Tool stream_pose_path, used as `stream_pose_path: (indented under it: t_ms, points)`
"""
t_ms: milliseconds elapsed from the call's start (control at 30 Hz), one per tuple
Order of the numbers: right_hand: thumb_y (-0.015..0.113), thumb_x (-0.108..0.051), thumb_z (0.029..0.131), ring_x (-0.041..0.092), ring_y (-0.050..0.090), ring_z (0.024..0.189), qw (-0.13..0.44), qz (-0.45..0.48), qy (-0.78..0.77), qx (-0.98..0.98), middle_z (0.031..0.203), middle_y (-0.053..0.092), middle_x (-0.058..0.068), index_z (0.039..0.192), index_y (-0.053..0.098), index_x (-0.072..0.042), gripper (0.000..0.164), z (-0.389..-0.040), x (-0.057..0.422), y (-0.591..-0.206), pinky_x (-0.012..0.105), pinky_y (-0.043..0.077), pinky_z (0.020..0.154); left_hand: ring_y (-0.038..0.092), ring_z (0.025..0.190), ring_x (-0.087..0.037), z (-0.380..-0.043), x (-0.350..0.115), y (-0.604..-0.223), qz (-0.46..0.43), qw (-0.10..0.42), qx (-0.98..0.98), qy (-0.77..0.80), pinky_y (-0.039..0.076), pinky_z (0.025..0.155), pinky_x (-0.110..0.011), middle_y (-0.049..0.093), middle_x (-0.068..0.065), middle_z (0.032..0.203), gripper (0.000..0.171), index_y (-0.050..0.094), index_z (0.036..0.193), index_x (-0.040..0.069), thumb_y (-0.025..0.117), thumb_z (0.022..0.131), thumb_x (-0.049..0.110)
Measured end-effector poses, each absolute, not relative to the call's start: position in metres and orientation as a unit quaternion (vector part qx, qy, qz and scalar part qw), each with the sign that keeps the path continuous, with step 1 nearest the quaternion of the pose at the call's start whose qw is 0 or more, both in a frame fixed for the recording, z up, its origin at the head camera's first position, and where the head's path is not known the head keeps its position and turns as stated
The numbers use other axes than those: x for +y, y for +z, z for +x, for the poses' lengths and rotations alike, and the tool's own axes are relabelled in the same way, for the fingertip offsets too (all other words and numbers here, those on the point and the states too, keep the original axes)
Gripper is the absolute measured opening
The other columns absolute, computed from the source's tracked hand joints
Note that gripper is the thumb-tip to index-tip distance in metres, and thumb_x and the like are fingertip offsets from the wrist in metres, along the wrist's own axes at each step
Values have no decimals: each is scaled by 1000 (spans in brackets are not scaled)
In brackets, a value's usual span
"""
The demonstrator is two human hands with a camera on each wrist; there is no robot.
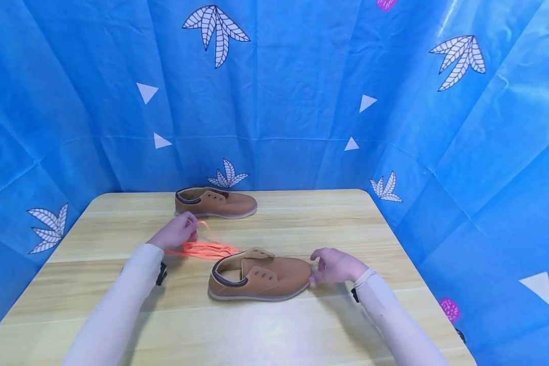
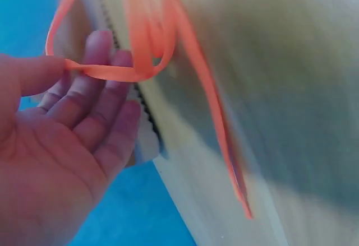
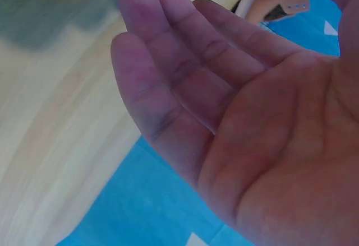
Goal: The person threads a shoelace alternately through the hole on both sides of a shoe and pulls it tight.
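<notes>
Between thumb and index finger, my left hand (image 1: 176, 231) pinches a flat orange shoelace (image 2: 118, 73). The rest of the lace bundle (image 1: 208, 249) lies on the table beside that hand, with one strand trailing off in the left wrist view. A brown lace-up shoe (image 1: 281, 282) without laces in its eyelets sits near the middle, its toe pointing right. At that toe is my right hand (image 1: 336, 266), fingers loosely bent and holding nothing; whether the fingertips touch the shoe I cannot tell. Its palm and relaxed fingers (image 3: 185, 72) fill much of the right wrist view.
A matching brown shoe (image 1: 233, 204) stands farther back on the wooden table (image 1: 96, 290), behind the lace and also toe to the right. Blue patterned cloth (image 1: 293, 91) hangs around the table's back and sides.
</notes>
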State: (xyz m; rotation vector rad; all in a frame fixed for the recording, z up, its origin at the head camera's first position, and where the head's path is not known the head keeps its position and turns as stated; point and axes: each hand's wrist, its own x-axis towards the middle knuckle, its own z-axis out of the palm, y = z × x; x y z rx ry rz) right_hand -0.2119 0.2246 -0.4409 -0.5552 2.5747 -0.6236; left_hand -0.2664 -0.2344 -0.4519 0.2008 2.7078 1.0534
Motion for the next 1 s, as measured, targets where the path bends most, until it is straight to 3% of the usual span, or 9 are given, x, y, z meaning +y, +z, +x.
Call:
stream_pose_path:
  t_ms: [133, 267, 333, 500, 600, 733, 800, 900, 1000]
  points:
    - [80, -28, 90, 15, 66, 81, 182, -219, -240, 928, 92, 72, 6, 133, 61, 5, 58, -216, 219, -433, 35, 55, 73, 66, 98, -31, -272, -238, -443, 57, 81, 900, 424, 52, 89, -42, 67, -20, 105, 26, 52, 123, -1, 46, 111, 22]
    - [76, -29, 94, 16, 68, 88, 141, -239, -271, 922, 100, 74, 9, 128, 65, 3, 48, -222, 197, -420, 35, 58, 79, 67, 99, -25, -276, -234, -429, 54, 40, 878, 473, 56, 91, -37, 68, -23, 112, 32, 57, 126, -3, 52, 110, 23]
    - [73, -29, 97, 16, 69, 91, 122, -250, -291, 915, 104, 74, 9, 126, 67, -1, 41, -226, 180, -411, 34, 59, 82, 68, 97, -19, -276, -230, -420, 59, 23, 871, 488, 58, 88, -29, 68, -24, 116, 34, 58, 128, -3, 52, 109, 25]
    - [65, -29, 102, 16, 70, 100, 74, -287, -358, 885, 111, 75, 5, 121, 71, -9, 28, -247, 128, -383, 34, 58, 93, 71, 94, -12, -271, -210, -392, 108, 9, 844, 525, 57, 75, -23, 69, -24, 119, 31, 57, 129, 1, 56, 108, 23]
    - [62, -28, 104, 20, 69, 113, 57, -302, -394, 866, 121, 74, 6, 127, 69, -10, 30, -270, 90, -366, 38, 55, 102, 71, 94, -8, -268, -201, -382, 132, 14, 829, 544, 57, 76, -23, 69, -27, 119, 30, 54, 128, 1, 59, 106, 19]
    - [54, -29, 108, 25, 62, 130, 70, -332, -402, 850, 137, 68, 10, 137, 64, -6, 38, -296, 45, -350, 39, 49, 112, 74, 101, -18, -266, -196, -379, 148, 20, 818, 555, 59, 84, -24, 70, -28, 119, 26, 48, 123, 1, 59, 106, 18]
    - [50, -29, 110, 26, 62, 127, 101, -345, -387, 849, 133, 70, 11, 135, 67, -5, 38, -306, 29, -348, 34, 49, 109, 74, 103, -21, -264, -196, -381, 147, 23, 816, 559, 59, 86, -24, 72, -25, 119, 23, 48, 119, 4, 59, 106, 19]
    - [48, -32, 111, 24, 64, 105, 156, -341, -368, 851, 109, 73, 9, 124, 73, -4, 39, -315, 13, -351, 26, 50, 93, 74, 103, -22, -263, -199, -384, 145, 28, 813, 563, 59, 85, -24, 72, -24, 120, 20, 47, 116, 7, 59, 106, 20]
    - [50, -32, 110, 17, 56, 84, 199, -320, -377, 846, 88, 64, 3, 113, 76, -4, 38, -320, 6, -357, 24, 44, 77, 74, 98, -16, -262, -202, -387, 144, 27, 810, 567, 58, 82, -23, 73, -24, 117, 21, 47, 117, 8, 60, 106, 20]
